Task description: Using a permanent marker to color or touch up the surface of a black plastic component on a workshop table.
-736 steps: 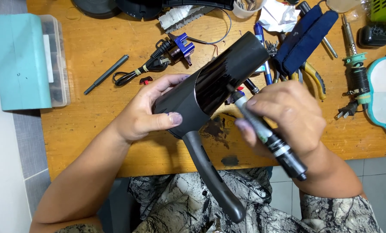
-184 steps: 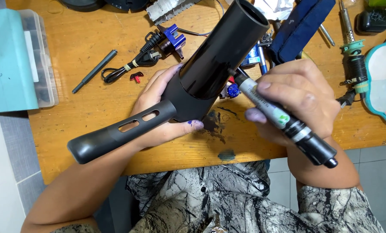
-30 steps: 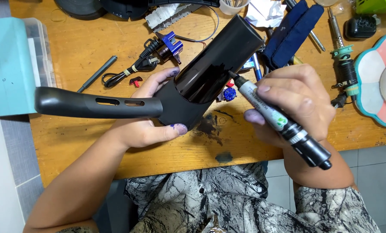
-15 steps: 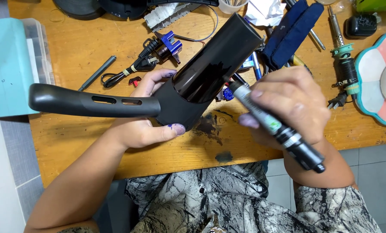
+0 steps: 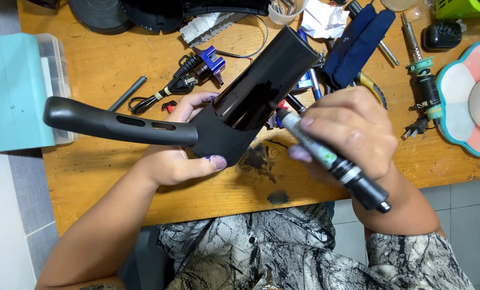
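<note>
Your left hand [image 5: 178, 161] is wrapped around the body of the black hair dryer [image 5: 240, 115], thumb pressed on the near edge, holding it above the table [image 5: 89, 177] at the middle of the frame. Barrel points to the upper right, handle sticks out toward the left edge. Your right hand [image 5: 352, 134] is closed around a screwdriver [image 5: 331, 161], its tip set against the barrel's side at centre frame (whether it sits in a screw head, I cannot tell).

Risks, as I judge them:
- Tip slipping off the glossy shell and scratching it, or jabbing toward your left thumb, if you push at an angle.
- The dryer twisting in your grip; the long handle hangs unsupported and gives it leverage.
- A loosened screw dropping into the clutter and getting lost.

Around you:
- Black cable with a blue plug part [image 5: 197, 72], upper centre, just behind your left hand.
- Small black rod [image 5: 127, 94] lying alone, upper left of centre.
- Teal box [image 5: 14, 91] at the left edge, near the handle's end; swinging the handle could knock it.
- Dark blue cloth pouch [image 5: 358, 45], upper right, close to the barrel's mouth.
- Soldering iron [image 5: 422, 70] and flower-shaped tray [image 5: 465, 113], far right.
- Pens and small tools crowd under the barrel, so little room to set the dryer down there.
</note>
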